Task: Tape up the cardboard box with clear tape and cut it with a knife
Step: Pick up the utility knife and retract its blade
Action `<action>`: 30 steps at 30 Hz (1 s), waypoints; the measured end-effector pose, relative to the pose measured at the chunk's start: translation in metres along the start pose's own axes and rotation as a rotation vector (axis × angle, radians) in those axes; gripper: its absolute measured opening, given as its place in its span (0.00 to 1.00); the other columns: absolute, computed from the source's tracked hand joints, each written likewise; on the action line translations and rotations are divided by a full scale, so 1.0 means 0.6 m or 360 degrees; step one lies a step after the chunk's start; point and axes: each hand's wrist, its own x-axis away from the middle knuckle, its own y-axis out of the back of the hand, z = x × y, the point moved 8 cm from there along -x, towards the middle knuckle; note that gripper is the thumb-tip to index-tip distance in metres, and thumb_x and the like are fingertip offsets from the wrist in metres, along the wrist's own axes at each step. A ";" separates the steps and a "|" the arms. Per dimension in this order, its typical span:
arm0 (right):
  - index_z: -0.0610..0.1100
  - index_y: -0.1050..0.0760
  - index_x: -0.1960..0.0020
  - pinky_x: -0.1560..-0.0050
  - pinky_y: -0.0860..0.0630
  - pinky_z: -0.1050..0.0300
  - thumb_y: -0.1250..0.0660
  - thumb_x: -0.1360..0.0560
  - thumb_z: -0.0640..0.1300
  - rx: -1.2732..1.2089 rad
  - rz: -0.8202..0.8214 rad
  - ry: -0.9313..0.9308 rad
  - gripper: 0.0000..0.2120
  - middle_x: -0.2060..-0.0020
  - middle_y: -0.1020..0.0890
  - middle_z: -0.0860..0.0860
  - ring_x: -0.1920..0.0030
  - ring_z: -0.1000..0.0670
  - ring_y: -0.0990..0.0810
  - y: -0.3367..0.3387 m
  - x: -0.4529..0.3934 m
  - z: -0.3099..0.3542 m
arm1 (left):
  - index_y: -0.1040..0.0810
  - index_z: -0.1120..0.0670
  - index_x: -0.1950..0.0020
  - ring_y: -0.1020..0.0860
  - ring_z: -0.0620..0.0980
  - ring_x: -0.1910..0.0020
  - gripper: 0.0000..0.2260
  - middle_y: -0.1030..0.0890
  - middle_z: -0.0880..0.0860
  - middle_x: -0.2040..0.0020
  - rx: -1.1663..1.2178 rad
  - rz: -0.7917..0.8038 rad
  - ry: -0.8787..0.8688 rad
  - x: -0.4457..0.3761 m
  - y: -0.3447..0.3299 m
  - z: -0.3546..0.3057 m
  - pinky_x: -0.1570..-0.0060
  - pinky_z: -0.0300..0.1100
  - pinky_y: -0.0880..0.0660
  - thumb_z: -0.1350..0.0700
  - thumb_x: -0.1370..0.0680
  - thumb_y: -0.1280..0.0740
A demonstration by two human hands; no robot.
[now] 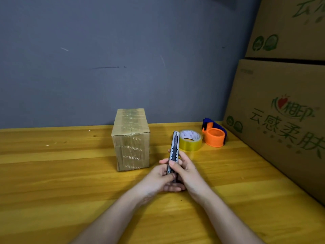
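A small cardboard box (131, 140) stands upright on the wooden table, its top wrapped in shiny tape. Just right of it, both hands hold a silver utility knife (174, 147) that points up and away from me. My left hand (161, 180) grips the knife's lower end. My right hand (184, 169) wraps the handle with the thumb on its slider. A roll of clear yellowish tape (190, 140) lies flat behind the knife. An orange and blue tape dispenser (214, 133) sits right of the roll.
The yellow wooden table (61, 182) runs back to a grey wall (123, 59). Large printed cardboard cartons (284, 111) are stacked along the table's right side.
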 end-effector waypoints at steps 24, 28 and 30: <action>0.42 0.28 0.43 0.57 0.19 0.60 0.38 0.24 0.34 -0.0263 0.0166 -0.0114 0.10 0.50 0.16 0.45 0.56 0.51 0.16 -0.008 -0.003 -0.001 | 0.30 0.54 0.38 0.15 0.51 0.57 0.14 0.15 0.53 0.55 0.0196 0.0175 0.0062 0.000 0.008 0.005 0.59 0.35 0.19 0.67 0.21 0.41; 0.40 0.29 0.41 0.60 0.19 0.60 0.38 0.23 0.36 -0.0230 -0.0115 -0.0053 0.11 0.52 0.15 0.47 0.58 0.53 0.16 0.009 -0.008 -0.001 | 0.35 0.55 0.45 0.15 0.48 0.65 0.08 0.18 0.55 0.57 0.0057 -0.0017 -0.0019 -0.004 0.011 0.006 0.67 0.36 0.20 0.64 0.21 0.39; 0.41 0.27 0.42 0.60 0.21 0.63 0.37 0.23 0.35 0.0031 -0.0269 0.0066 0.10 0.54 0.17 0.48 0.59 0.56 0.18 0.024 -0.011 0.003 | 0.35 0.56 0.49 0.18 0.43 0.70 0.08 0.21 0.54 0.59 -0.0218 -0.0181 -0.0121 -0.011 0.019 0.007 0.72 0.35 0.22 0.64 0.22 0.38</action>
